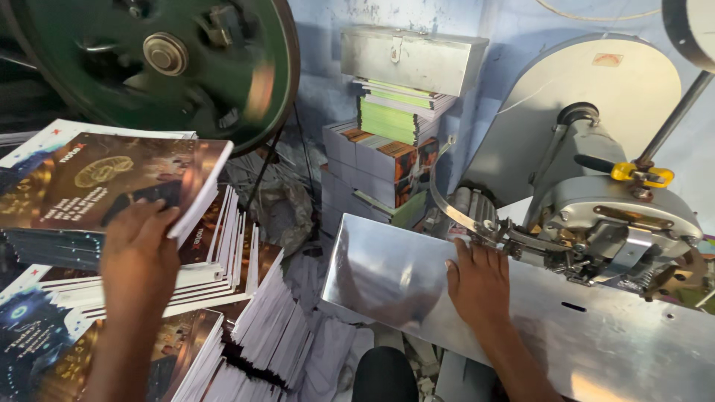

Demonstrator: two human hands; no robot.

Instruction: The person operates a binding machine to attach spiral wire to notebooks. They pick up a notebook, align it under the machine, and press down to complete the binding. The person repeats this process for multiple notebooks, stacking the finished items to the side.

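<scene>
Both hands are at work: the left hand (138, 257) lies with fingers spread on top of a booklet (104, 182) with a dark, glossy brown cover, gripping its near edge where it rests on the pile, while the right hand (478, 286) lies flat and released, palm down, on the shiny metal plate (596, 335) of a machine. That booklet sits at the far left, uppermost on stacked booklets (223, 246) that fan out in slanting, untidy heaps, white page edges showing, more dark covers below near the bottom left corner. Above them a large green wheel (171, 59) fills the upper left, blurred at its rim. Crumpled paper scraps (313, 350) lie in the gap between the heaps and the plate. Against the pale blue wall (320, 82) in the middle stands a tower of bundled booklets (380, 156), some green-edged, with a grey metal box (413, 56) on top. To the right, the grey stitching machine (611, 216) sits behind the plate, just beside the right hand's fingertips, a yellow clip (642, 175) on its rod and a big pale disc (596, 104) behind it
</scene>
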